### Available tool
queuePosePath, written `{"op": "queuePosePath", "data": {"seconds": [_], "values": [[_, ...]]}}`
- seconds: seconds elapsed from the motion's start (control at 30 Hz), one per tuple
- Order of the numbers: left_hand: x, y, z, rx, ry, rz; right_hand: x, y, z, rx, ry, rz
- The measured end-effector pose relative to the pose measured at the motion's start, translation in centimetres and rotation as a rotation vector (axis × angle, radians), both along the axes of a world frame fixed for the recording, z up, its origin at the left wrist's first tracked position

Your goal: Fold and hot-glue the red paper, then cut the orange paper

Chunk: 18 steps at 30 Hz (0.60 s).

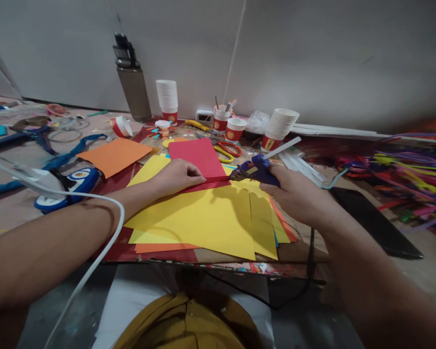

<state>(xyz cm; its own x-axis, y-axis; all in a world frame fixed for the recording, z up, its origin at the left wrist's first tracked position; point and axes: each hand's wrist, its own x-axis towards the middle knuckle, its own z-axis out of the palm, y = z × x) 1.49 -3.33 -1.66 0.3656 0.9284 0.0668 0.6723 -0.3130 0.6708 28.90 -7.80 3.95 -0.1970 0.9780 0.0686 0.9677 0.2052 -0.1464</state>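
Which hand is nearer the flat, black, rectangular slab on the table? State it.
Right. The right hand, gripping a blue plastic glue gun, is left of the slab; the left hand, on the red paper sheet, is farther left, beyond the glue gun.

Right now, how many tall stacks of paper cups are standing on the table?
2. The left stack stands beside the grey bottle; the right stack stands behind the blue glue gun.

Only unreadable marks on the paper cups [235, 131] and blue glue gun [256, 170].
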Motion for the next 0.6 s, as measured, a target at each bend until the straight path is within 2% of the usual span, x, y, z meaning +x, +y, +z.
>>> {"op": "queuePosePath", "data": {"seconds": [0.2,0.43,0.6], "values": [[0.0,0.0,0.1,0.000,0.017,-0.003,0.3,-0.3,0.1,-0.008,0.026,0.043],[0.1,-0.2,0.3,-0.005,0.025,0.007,-1.0,-0.5,0.0,-0.077,0.114,0.082],[0.0,-0.1,0.3,0.000,0.016,0.002,0.2,-0.5,0.4,-0.013,0.044,0.043]]}}
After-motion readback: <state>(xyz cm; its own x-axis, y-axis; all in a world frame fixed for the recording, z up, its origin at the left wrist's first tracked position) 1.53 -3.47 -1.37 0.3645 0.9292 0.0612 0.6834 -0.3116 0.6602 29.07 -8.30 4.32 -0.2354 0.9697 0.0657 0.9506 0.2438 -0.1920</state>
